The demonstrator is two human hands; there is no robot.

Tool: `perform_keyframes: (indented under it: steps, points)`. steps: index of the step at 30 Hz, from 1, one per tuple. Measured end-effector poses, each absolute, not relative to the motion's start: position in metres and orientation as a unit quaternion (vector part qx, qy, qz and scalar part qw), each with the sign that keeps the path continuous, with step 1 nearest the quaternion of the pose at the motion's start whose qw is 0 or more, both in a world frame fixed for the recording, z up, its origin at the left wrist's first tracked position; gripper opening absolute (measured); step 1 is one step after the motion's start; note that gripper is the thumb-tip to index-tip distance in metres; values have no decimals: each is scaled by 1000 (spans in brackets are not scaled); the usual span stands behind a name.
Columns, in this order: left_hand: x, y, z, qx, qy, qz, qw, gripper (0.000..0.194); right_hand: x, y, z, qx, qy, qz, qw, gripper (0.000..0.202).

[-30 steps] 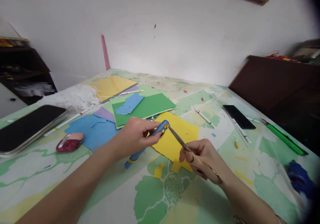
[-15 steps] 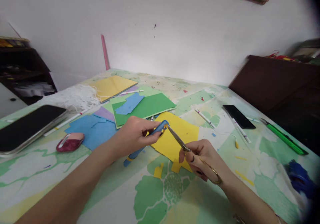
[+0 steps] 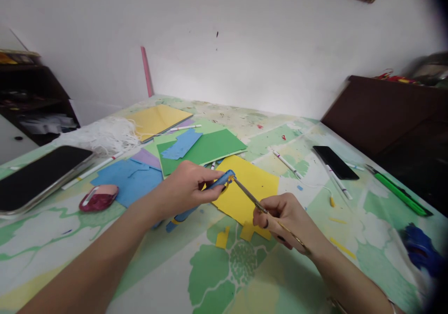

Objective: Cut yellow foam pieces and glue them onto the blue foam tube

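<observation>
My left hand [image 3: 189, 185] pinches a narrow blue paper piece [image 3: 223, 179] with small yellow bits on it, raised over the table. The lower part of that piece slants down behind the hand, crossed by a yellow band. Gold-handled scissors [image 3: 249, 196] are in my right hand [image 3: 285, 218], their blades pointing up and left. The scissor tips meet the curled far end of the blue paper; whether the blades are parted there is too small to tell. Beneath both hands lies a yellow paper sheet [image 3: 257, 178] with a notched lower edge.
Green [image 3: 210, 153] and blue sheets [image 3: 129, 178] lie behind and left. A phone [image 3: 45, 176] and a pink-and-maroon case [image 3: 99, 198] sit at left. Rightward are markers [image 3: 287, 163], a black phone [image 3: 335, 161], a green cutter [image 3: 401, 192] and a blue tape dispenser [image 3: 422, 248]. Yellow scraps [image 3: 222, 238] lie in front.
The scissors have turned slightly in my right hand, so their handle loops appear narrower. The lower end of the blue paper has swung a little to the left. My left hand keeps its pinch.
</observation>
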State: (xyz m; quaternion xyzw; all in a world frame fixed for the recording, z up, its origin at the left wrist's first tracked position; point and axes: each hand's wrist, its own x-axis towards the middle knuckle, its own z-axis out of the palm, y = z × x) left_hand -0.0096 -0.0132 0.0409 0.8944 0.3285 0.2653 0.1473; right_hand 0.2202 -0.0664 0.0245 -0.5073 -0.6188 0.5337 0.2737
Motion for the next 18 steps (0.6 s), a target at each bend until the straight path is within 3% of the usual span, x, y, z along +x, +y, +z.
perform_keyframes:
  steps: [5,12,18]
  points:
    - [-10,-13,40,895,330,261,147,24,219,-67,25,-525,-624,517,261,48]
    - [-8,-15,39,883,347,273,156,11,214,-71,21,-542,-612,508,270,41]
    - [-5,-15,38,878,348,284,163,11,216,-72,13,-520,-617,499,317,38]
